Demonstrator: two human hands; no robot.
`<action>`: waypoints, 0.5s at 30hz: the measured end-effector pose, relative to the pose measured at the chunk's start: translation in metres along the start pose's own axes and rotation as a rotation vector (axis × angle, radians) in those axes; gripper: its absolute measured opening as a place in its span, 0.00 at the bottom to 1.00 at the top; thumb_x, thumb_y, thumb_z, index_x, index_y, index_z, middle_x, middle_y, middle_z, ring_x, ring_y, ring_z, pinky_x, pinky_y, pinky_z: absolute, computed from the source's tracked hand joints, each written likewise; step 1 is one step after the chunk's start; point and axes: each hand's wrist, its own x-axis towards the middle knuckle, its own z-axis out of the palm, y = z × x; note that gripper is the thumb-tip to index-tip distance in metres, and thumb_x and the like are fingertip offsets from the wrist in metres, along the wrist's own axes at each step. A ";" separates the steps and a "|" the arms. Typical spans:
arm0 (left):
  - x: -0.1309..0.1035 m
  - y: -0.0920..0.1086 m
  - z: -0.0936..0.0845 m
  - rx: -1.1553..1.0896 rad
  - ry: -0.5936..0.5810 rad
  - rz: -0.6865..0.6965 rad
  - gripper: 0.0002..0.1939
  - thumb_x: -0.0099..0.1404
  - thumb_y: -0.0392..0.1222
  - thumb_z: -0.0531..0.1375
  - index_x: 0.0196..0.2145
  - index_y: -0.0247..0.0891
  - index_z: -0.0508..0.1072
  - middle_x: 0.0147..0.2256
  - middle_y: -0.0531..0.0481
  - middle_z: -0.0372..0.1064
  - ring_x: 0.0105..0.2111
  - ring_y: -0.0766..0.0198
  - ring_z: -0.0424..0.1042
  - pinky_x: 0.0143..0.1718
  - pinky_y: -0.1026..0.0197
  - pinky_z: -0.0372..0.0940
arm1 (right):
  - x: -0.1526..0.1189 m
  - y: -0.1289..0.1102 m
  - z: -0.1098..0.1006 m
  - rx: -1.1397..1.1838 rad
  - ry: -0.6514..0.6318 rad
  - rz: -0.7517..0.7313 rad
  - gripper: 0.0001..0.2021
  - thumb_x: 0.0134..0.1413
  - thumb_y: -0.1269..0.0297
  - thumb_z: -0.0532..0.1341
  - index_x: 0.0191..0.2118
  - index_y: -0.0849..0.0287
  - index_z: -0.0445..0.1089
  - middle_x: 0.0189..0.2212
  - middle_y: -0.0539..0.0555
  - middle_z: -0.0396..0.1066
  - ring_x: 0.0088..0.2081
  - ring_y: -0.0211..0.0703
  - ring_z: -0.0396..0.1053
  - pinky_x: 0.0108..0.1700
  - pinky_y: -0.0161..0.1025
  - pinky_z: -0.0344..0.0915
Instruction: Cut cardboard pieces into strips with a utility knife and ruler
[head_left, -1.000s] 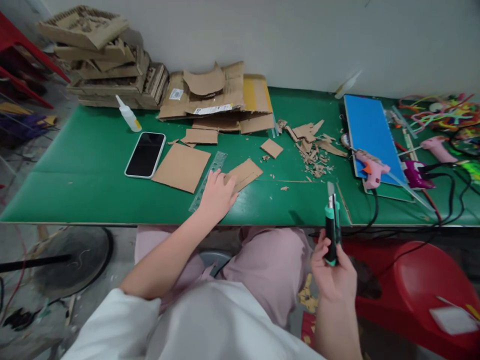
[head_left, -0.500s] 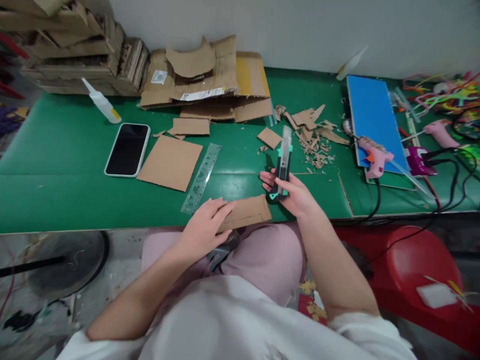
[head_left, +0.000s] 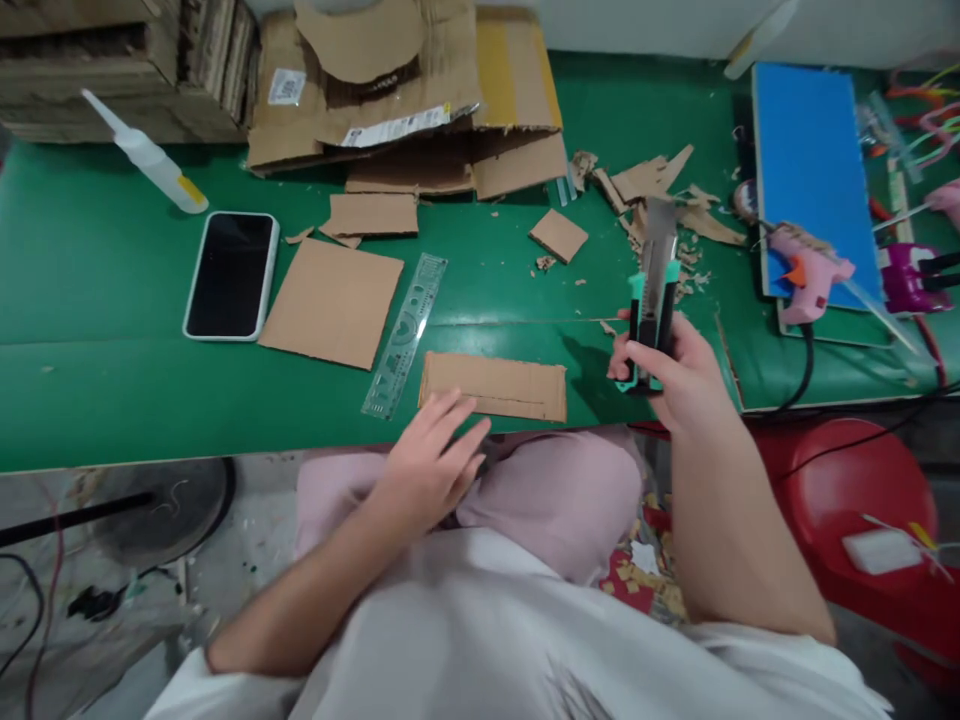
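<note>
My right hand [head_left: 679,375] grips a black and teal utility knife [head_left: 651,320], held up over the table with its broad blade pointing away from me. My left hand [head_left: 435,455] is at the table's front edge, fingers apart, its fingertips at the lower left of a cardboard strip [head_left: 499,385]; whether they touch it I cannot tell. The strip lies flat and bears a line along its near side. Left of it is a clear plastic ruler [head_left: 405,335] with cut-out shapes, beside a square cardboard piece [head_left: 334,300]. A small cardboard piece [head_left: 559,235] lies farther back.
A phone [head_left: 231,275] and a glue bottle [head_left: 154,165] lie at the left. Folded cardboard [head_left: 420,90] sits at the back, with torn scraps [head_left: 649,180] to its right. A pink glue gun [head_left: 814,275] rests on a blue board [head_left: 814,160]; a red stool [head_left: 862,490] stands below.
My right hand has moved right with the knife, away from the strip. My left hand has drawn back off the strip, which now lies flatter on the table. The view has shifted closer.
</note>
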 end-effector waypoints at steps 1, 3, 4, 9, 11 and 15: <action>-0.010 0.006 0.003 -0.010 0.018 0.006 0.15 0.61 0.32 0.57 0.47 0.32 0.70 0.49 0.38 0.68 0.56 0.51 0.62 0.56 0.45 0.60 | -0.005 0.000 -0.003 -0.028 -0.031 0.018 0.18 0.44 0.55 0.65 0.43 0.53 0.66 0.21 0.44 0.64 0.20 0.35 0.61 0.25 0.36 0.62; -0.024 0.013 0.007 -0.006 0.078 0.010 0.15 0.60 0.29 0.57 0.45 0.33 0.71 0.47 0.39 0.69 0.54 0.53 0.64 0.55 0.45 0.61 | -0.014 0.000 -0.007 -0.138 -0.089 0.048 0.17 0.50 0.49 0.60 0.42 0.54 0.65 0.23 0.45 0.65 0.20 0.35 0.62 0.24 0.36 0.63; -0.028 0.013 0.008 -0.003 0.094 0.008 0.16 0.59 0.28 0.57 0.46 0.33 0.70 0.47 0.39 0.68 0.55 0.52 0.63 0.56 0.45 0.60 | -0.017 -0.001 -0.009 -0.233 -0.124 0.056 0.16 0.52 0.48 0.59 0.40 0.54 0.66 0.23 0.47 0.66 0.21 0.35 0.64 0.25 0.37 0.63; -0.022 -0.002 0.009 0.052 0.142 0.010 0.18 0.59 0.28 0.56 0.48 0.31 0.68 0.49 0.37 0.67 0.55 0.52 0.63 0.56 0.45 0.60 | -0.025 -0.013 -0.002 -0.743 -0.339 -0.066 0.20 0.57 0.51 0.54 0.51 0.56 0.61 0.37 0.54 0.72 0.36 0.43 0.71 0.39 0.42 0.67; -0.018 -0.007 0.011 0.073 0.130 0.031 0.19 0.59 0.29 0.56 0.49 0.30 0.67 0.49 0.37 0.67 0.55 0.52 0.63 0.56 0.47 0.61 | -0.025 -0.019 0.007 -0.918 -0.439 -0.194 0.20 0.60 0.54 0.51 0.55 0.57 0.58 0.43 0.56 0.72 0.40 0.45 0.71 0.39 0.41 0.66; -0.017 -0.008 0.015 0.112 0.119 0.026 0.20 0.59 0.30 0.56 0.51 0.27 0.67 0.47 0.38 0.70 0.53 0.55 0.66 0.55 0.54 0.62 | -0.022 -0.026 0.033 -1.152 -0.600 -0.385 0.18 0.63 0.54 0.47 0.53 0.55 0.60 0.46 0.55 0.72 0.41 0.44 0.72 0.36 0.37 0.65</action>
